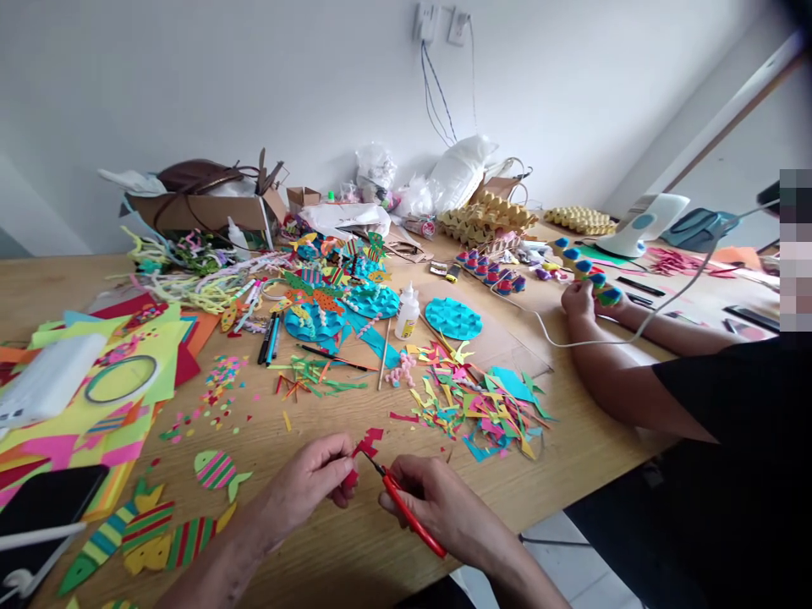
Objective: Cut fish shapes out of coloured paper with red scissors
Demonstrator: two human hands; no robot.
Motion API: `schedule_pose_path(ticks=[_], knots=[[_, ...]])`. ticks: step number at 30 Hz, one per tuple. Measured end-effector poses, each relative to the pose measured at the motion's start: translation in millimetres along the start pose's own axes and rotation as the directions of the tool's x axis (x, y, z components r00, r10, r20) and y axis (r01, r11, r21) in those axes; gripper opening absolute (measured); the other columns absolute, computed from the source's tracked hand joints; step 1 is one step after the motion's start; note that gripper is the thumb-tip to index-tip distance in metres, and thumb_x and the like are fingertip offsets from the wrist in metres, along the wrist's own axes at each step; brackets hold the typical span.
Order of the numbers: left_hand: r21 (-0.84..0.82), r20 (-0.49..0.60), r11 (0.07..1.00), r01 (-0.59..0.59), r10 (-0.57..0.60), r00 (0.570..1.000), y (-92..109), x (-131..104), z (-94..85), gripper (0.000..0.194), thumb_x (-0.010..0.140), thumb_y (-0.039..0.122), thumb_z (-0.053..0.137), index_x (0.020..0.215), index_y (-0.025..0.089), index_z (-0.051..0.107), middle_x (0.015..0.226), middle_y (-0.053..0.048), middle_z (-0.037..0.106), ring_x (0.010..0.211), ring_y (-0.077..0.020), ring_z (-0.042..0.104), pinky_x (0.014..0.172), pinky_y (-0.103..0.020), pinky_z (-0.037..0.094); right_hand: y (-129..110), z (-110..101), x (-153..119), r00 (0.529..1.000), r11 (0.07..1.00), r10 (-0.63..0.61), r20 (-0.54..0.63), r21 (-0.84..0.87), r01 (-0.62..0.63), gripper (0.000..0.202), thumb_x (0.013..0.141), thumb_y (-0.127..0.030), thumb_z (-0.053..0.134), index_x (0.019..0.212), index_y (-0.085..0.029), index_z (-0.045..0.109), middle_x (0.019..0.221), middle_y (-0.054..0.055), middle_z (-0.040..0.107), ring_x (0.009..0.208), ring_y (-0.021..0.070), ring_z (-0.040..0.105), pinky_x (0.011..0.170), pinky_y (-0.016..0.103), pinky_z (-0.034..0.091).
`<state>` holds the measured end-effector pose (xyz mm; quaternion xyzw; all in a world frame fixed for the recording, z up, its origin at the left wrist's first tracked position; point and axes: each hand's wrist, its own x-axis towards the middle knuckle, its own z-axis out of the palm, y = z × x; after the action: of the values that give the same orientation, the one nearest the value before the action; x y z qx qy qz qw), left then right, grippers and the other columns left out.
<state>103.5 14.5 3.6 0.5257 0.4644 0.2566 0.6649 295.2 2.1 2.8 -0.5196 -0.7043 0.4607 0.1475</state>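
Observation:
My left hand [320, 474] is closed, pinching a small piece of red paper [351, 479] near the table's front edge. Red-handled scissors [406, 510] are gripped in my right hand [437, 503], their tips at the red paper. Just beyond the tips lie red paper scraps [371, 439]; whether they join the held piece I cannot tell. Left of my left hand lies a striped paper fish [216, 470], with more striped fish [147, 526] nearer the corner. A heap of colourful paper scraps [475, 397] spreads beyond my right hand.
At the right, a co-worker's hands [580, 300] hold a painted egg-carton strip [587, 272]. A white cable [558, 343] crosses there. A glue bottle [407, 315] stands between blue textured discs [453, 319]. Coloured paper sheets [168, 355], a tape roll [122, 379] and a phone [47, 507] lie left.

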Motion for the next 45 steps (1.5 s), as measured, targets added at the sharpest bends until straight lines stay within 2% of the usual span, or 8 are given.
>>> schedule_pose_path(ticks=[11, 17, 20, 27, 31, 38, 41, 45], knots=[[-0.034, -0.021, 0.999, 0.032, -0.032, 0.999, -14, -4, -4.0, 0.026, 0.076, 0.04, 0.051, 0.062, 0.018, 0.048, 0.058, 0.003, 0.051, 0.055, -0.0123, 0.051, 0.056, -0.025, 0.041, 1, 10, 3, 1.0, 0.999, 0.007, 0.007, 0.038, -0.008, 0.023, 0.076, -0.03, 0.058, 0.059, -0.015, 0.056, 0.05, -0.005, 0.047, 0.046, 0.0077, 0.036, 0.04, 0.018, 0.021], [-0.044, -0.07, 0.994, 0.097, -0.1, 0.993, -24, -7, -9.8, 0.028, 0.074, 0.044, 0.052, 0.064, 0.019, 0.045, 0.052, 0.007, 0.048, 0.041, -0.0077, 0.045, 0.039, -0.019, 0.031, -1, 11, 7, 1.0, 0.998, 0.018, 0.016, 0.06, -0.019, 0.023, 0.076, -0.027, 0.058, 0.056, -0.016, 0.053, 0.046, -0.005, 0.046, 0.045, 0.0083, 0.036, 0.041, 0.019, 0.021], [-0.055, -0.1, 0.994, 0.098, -0.103, 0.99, -28, -6, -14.5, 0.026, 0.07, 0.043, 0.056, 0.067, 0.019, 0.046, 0.053, 0.008, 0.048, 0.04, -0.0071, 0.044, 0.039, -0.019, 0.031, -2, 12, 8, 1.0, 0.998, 0.012, 0.02, 0.056, -0.013, 0.023, 0.076, -0.028, 0.056, 0.057, -0.017, 0.05, 0.049, -0.006, 0.044, 0.047, 0.0083, 0.035, 0.043, 0.02, 0.022], [-0.014, -0.091, 0.997, 0.07, -0.071, 0.993, -21, -4, -9.7, 0.014, 0.069, 0.031, 0.056, 0.066, 0.018, 0.05, 0.049, 0.008, 0.047, 0.042, -0.0085, 0.045, 0.043, -0.021, 0.034, -10, 24, 22, 0.973, 0.945, -0.028, -0.227, 0.312, 0.1, 0.017, 0.068, -0.025, 0.064, 0.069, -0.019, 0.047, 0.062, -0.005, 0.048, 0.056, 0.0103, 0.042, 0.052, 0.021, 0.035], [0.005, -0.085, 0.998, 0.068, -0.067, 0.994, -17, 0, -2.6, 0.011, 0.067, 0.027, 0.057, 0.067, 0.018, 0.052, 0.049, 0.008, 0.047, 0.041, -0.0084, 0.043, 0.042, -0.022, 0.033, -19, 27, 32, 0.962, 0.926, -0.059, -0.265, 0.345, 0.151, 0.019, 0.068, -0.026, 0.065, 0.065, -0.019, 0.048, 0.059, -0.004, 0.051, 0.056, 0.0111, 0.047, 0.053, 0.021, 0.04], [-0.027, -0.123, 0.999, 0.035, -0.038, 0.992, -19, 3, -1.6, 0.027, 0.069, 0.044, 0.057, 0.062, 0.019, 0.048, 0.049, 0.007, 0.045, 0.042, -0.0094, 0.042, 0.042, -0.023, 0.032, -18, 26, 39, 0.95, 0.873, -0.024, -0.312, 0.457, 0.172, 0.023, 0.071, -0.035, 0.062, 0.066, -0.02, 0.045, 0.057, -0.004, 0.047, 0.052, 0.0109, 0.044, 0.05, 0.022, 0.039], [-0.031, -0.173, 0.999, 0.009, -0.015, 0.985, -16, 1, -4.1, 0.027, 0.071, 0.043, 0.056, 0.061, 0.019, 0.048, 0.05, 0.007, 0.043, 0.045, -0.0091, 0.041, 0.045, -0.022, 0.032, -17, 21, 32, 0.955, 0.887, -0.046, -0.294, 0.428, 0.174, 0.024, 0.076, -0.038, 0.056, 0.068, -0.019, 0.044, 0.061, -0.004, 0.045, 0.055, 0.0109, 0.042, 0.051, 0.022, 0.036], [-0.056, -0.237, 0.998, -0.04, 0.026, 0.971, -6, -4, -9.6, 0.021, 0.074, 0.036, 0.055, 0.064, 0.019, 0.05, 0.053, 0.006, 0.046, 0.049, -0.01, 0.043, 0.047, -0.021, 0.035, -12, 14, 16, 0.982, 0.964, -0.08, -0.17, 0.236, 0.119, 0.023, 0.084, -0.033, 0.045, 0.067, -0.019, 0.043, 0.059, -0.005, 0.04, 0.055, 0.0103, 0.037, 0.05, 0.021, 0.029]])
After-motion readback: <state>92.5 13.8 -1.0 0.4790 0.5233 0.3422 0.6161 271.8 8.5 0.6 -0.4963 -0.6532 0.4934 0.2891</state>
